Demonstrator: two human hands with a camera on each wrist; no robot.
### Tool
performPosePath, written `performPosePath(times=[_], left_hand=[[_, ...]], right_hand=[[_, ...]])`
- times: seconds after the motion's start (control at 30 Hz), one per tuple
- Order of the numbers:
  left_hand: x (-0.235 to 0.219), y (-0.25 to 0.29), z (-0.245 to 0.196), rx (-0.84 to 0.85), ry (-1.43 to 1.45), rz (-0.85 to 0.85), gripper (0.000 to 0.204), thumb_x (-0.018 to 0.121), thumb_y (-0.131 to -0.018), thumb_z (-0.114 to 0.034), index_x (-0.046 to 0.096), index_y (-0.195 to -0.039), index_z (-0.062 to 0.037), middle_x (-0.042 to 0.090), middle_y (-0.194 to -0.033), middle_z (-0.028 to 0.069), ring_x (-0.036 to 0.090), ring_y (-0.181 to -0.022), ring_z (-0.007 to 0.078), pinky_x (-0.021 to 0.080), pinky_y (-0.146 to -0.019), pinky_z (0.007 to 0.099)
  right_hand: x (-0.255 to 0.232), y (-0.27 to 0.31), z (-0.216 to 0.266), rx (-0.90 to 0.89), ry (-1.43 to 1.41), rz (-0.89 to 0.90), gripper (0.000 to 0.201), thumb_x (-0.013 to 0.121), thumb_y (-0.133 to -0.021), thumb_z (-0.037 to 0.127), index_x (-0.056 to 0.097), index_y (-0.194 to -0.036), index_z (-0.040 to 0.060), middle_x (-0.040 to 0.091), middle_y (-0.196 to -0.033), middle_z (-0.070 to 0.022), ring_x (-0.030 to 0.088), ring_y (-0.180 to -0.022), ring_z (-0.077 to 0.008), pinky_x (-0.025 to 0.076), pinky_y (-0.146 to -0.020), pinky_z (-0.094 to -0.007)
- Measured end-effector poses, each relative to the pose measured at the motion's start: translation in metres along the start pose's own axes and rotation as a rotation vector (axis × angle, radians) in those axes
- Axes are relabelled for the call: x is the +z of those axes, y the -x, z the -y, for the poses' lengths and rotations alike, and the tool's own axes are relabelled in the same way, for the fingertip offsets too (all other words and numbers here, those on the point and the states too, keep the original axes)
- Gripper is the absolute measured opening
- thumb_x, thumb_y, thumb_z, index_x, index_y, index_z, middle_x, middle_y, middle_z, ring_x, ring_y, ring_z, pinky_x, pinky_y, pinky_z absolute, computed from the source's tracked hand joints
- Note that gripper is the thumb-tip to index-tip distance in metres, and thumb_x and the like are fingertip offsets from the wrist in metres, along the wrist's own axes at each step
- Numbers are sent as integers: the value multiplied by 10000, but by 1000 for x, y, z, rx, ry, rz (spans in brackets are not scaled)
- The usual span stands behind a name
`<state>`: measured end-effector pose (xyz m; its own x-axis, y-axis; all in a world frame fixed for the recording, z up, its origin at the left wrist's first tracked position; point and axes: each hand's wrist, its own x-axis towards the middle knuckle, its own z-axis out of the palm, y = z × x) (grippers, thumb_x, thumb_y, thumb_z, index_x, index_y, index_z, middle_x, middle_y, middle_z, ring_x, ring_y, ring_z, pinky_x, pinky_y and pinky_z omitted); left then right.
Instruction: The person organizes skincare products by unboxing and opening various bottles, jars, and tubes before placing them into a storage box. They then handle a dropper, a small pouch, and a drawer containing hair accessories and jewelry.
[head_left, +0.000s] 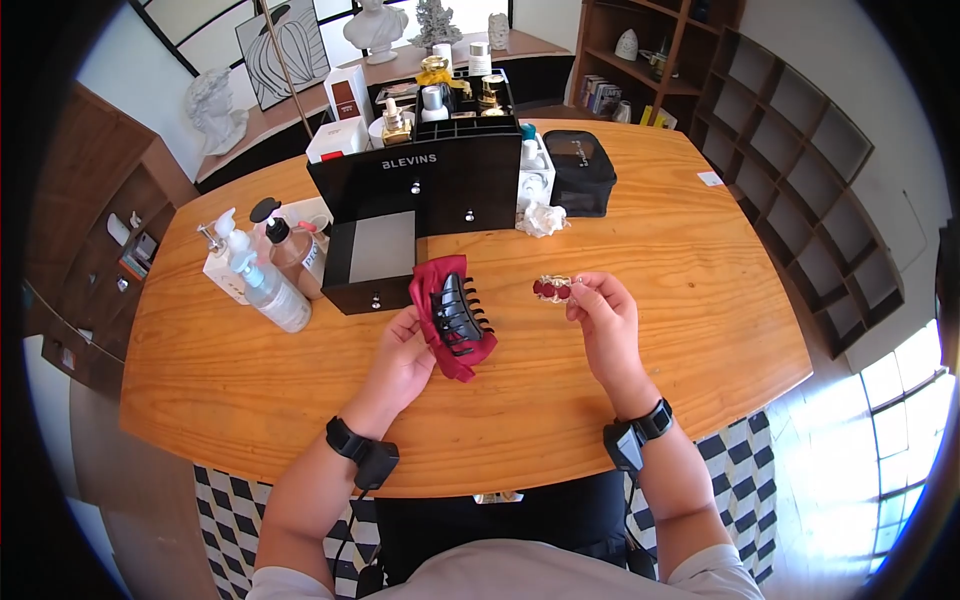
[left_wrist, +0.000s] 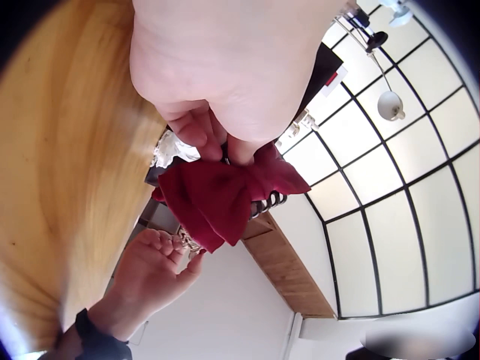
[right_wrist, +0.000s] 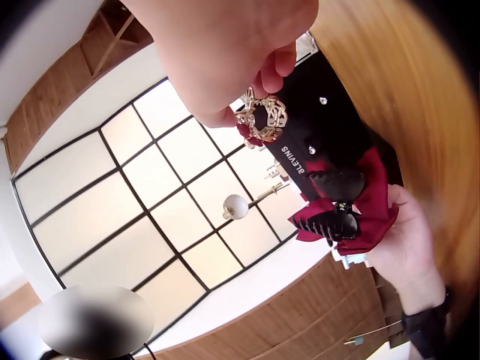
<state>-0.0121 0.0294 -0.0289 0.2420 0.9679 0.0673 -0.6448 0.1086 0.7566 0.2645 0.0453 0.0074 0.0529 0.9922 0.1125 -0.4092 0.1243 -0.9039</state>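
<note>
My left hand (head_left: 400, 350) holds a dark red cloth bow (head_left: 440, 285) with a black claw hair clip (head_left: 460, 315) lying on top of it, just above the wooden table (head_left: 650, 250). The left wrist view shows the fingers (left_wrist: 202, 135) pinching the red bow (left_wrist: 217, 195). My right hand (head_left: 600, 310) pinches a small gold ornament with dark red stones (head_left: 552, 288), held up to the right of the bow. In the right wrist view the gold ornament (right_wrist: 262, 120) sits at the fingertips, with the claw clip (right_wrist: 334, 202) and bow beyond.
A black BLEVINS cosmetics organiser (head_left: 430, 180) stands behind the hands, one lower drawer (head_left: 375, 255) pulled open. Pump bottles (head_left: 265, 285) stand at the left, a black pouch (head_left: 580, 170) and crumpled tissue (head_left: 542, 218) at the right. Shelves line the right wall.
</note>
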Motion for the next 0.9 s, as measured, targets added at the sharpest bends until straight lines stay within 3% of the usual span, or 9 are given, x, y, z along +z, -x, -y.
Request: performPosePath(times=[0.17, 0.27, 0.37, 0.47, 0.57, 0.67, 0.9], left_hand=[[4, 4, -3, -98, 163, 34, 402, 578, -983, -26, 487, -1374, -4, 612, -1295, 154, 647, -1149, 289, 510, -1057, 500], [5, 3, -6, -122, 241, 69, 406, 583, -970, -6, 497, -1367, -6, 614, -1313, 154, 649, -1148, 283, 510, -1059, 484], [1, 4, -4, -90, 139, 93, 404, 601, -959, -6, 516, -1354, -9, 625, -1300, 145, 654, -1139, 261, 522, -1041, 458], [-4, 3, 2, -125, 24, 36, 222, 612, -981, -43, 585, -1200, -24, 663, -1187, 79, 666, -1073, 190, 541, -989, 359], [-2, 4, 5, -151, 20, 6, 184, 610, -984, -51, 592, -1165, -18, 672, -1139, 69, 668, -1020, 169, 547, -954, 338], [0, 4, 2, -148, -10, 20, 172, 602, -989, -58, 593, -1155, -12, 676, -1108, 65, 670, -1014, 166, 550, -931, 332], [-2, 5, 12, -152, -92, -1, 167, 600, -995, -75, 604, -1149, -11, 682, -1067, 56, 662, -948, 133, 536, -833, 277]], right_hand=[[0, -2, -8, 168, -9, 77, 180, 657, -963, 139, 650, -1076, -2, 677, -933, -35, 604, -801, -104, 490, -767, -255], [2, -1, -11, 177, 50, 121, 203, 654, -976, 147, 652, -1116, 0, 675, -946, -31, 620, -844, -112, 496, -790, -259], [11, 5, -7, 82, 52, 134, 217, 664, -976, 110, 645, -1162, 0, 673, -969, -17, 627, -896, -112, 503, -823, -265], [12, 9, -13, -103, 236, 221, 225, 705, -915, 18, 666, -1137, 21, 684, -970, -35, 640, -905, -147, 514, -813, -288], [17, 14, -2, -522, 789, 245, 285, 753, -816, -49, 695, -1081, 40, 683, -949, -76, 644, -874, -220, 519, -776, -316], [19, 17, -9, -665, 779, 253, 310, 785, -744, -46, 714, -1028, 56, 672, -926, -108, 633, -854, -283, 519, -737, -339], [25, 20, -13, -718, 796, 344, 312, 785, -723, -46, 710, -1008, 53, 670, -896, -100, 607, -796, -293, 505, -694, -380]])
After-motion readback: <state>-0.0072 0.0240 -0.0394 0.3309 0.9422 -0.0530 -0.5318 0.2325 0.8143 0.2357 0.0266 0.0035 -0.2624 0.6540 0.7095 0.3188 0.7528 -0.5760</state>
